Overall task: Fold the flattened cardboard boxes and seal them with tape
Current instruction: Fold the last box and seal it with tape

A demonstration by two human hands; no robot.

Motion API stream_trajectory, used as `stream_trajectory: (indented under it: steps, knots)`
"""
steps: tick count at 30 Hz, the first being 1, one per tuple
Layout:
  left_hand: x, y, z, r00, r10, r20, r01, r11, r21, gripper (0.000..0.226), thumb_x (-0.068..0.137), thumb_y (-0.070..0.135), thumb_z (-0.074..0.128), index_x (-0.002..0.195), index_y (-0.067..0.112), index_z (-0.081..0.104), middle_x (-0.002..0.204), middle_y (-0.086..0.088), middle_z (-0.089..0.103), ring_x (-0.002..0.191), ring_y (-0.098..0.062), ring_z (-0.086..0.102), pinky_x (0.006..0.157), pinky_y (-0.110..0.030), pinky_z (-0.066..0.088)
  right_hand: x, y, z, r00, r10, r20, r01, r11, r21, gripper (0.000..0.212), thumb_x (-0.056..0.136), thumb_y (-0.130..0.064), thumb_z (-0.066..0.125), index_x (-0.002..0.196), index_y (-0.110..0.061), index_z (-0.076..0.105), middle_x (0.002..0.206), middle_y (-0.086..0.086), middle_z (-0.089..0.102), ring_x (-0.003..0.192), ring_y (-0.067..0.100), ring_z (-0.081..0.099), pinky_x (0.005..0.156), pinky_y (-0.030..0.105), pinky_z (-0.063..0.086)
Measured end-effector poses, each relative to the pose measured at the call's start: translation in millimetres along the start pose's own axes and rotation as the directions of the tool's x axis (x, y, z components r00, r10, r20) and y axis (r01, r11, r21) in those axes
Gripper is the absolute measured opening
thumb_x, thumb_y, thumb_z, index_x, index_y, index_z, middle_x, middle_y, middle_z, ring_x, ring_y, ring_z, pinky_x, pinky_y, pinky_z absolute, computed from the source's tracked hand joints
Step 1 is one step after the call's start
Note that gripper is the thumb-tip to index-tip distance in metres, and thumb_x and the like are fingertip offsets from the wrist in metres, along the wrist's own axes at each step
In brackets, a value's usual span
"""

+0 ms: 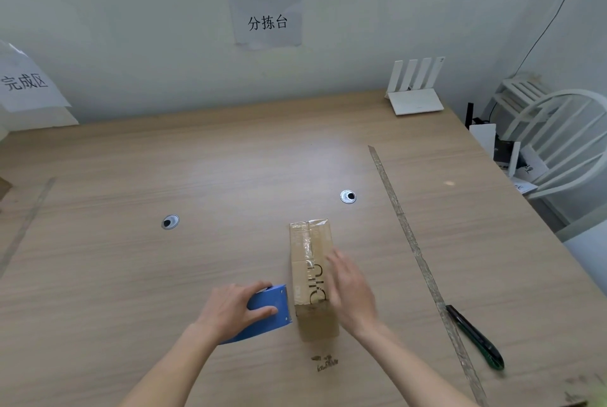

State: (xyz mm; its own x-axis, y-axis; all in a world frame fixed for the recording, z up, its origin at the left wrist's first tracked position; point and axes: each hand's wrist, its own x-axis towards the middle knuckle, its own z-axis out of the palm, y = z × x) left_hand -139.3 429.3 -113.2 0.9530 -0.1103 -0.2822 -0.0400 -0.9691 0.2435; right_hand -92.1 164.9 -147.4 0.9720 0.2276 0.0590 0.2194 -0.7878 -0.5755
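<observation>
Low in the frame's centre, the left hand (235, 306) has its grip closed around the blue tape dispenser (267, 313), parked beside the cardboard box (312, 278). The right hand (349, 291), fingers spread and holding nothing, presses the taped top seam, probably smoothing it against the counter (197, 176).

A grey paper sheet (266, 21) stuck on the wall reads "分拣台". A white sheet (28, 84) at the left edge reads "完成区". The cardboard box (310, 278) carries large dark print along its top, partly hidden by the right hand (349, 288) and not legible.
</observation>
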Motion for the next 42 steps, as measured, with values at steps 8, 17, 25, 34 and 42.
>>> stream_trajectory:
  steps: [8,17,25,34,42]
  knots:
    - [4,-5,-4,1.0,0.01,0.025,-0.012,0.995,0.099,0.058,0.083,0.076,0.042,0.134,0.048,0.046,0.104,0.011,0.07,0.087,-0.014,0.063,0.071,-0.032,0.047,1,-4,47,0.919,-0.122,0.375,0.247,0.919,-0.307,0.074,0.101,-0.066,0.007,0.162,-0.025,0.02,0.169,-0.006,0.008,0.155,0.013,0.009,0.12,0.038,-0.002]
    - [33,18,9,0.996,0.066,0.067,-0.084,0.945,0.315,0.078,0.067,0.077,0.017,0.123,0.034,0.052,0.099,-0.002,0.071,0.088,-0.029,0.066,0.059,-0.033,0.032,-1,-9,52,0.887,-0.023,0.461,0.187,0.931,-0.314,0.072,0.097,-0.063,0.035,0.156,-0.022,0.036,0.164,-0.002,0.032,0.15,0.015,0.024,0.116,0.041,0.014]
    - [26,-8,36,0.992,0.052,-0.117,-0.009,0.94,0.34,0.042,0.088,0.067,0.045,0.116,0.036,0.054,0.085,-0.001,0.071,0.075,-0.026,0.068,0.052,-0.031,0.029,-4,-9,56,0.925,-0.068,0.374,0.184,0.941,-0.283,0.076,0.093,-0.059,0.04,0.16,-0.027,0.024,0.169,-0.009,0.015,0.153,0.008,0.007,0.121,0.039,0.002]
    - [-1,-30,92,0.997,-0.064,-0.042,0.068,0.992,0.103,0.055,0.058,0.068,0.072,0.1,0.038,0.054,0.046,0.007,0.049,0.035,-0.016,0.049,0.044,-0.019,0.007,-5,-38,80,0.991,0.061,0.121,-0.027,0.964,-0.266,0.083,0.054,-0.022,0.074,0.134,-0.023,0.05,0.147,-0.007,0.043,0.142,0.018,0.039,0.118,0.05,0.02]
    - [-17,-32,124,0.986,-0.145,-0.083,0.145,0.989,-0.005,0.084,0.039,0.062,0.091,0.114,0.035,0.062,0.048,0.005,0.041,0.03,-0.015,0.043,0.047,-0.017,-0.005,3,-16,50,0.924,-0.062,0.378,0.116,0.986,-0.122,0.107,0.073,-0.072,0.064,0.16,-0.035,0.013,0.166,-0.019,-0.006,0.153,0.005,-0.015,0.122,0.04,-0.015]
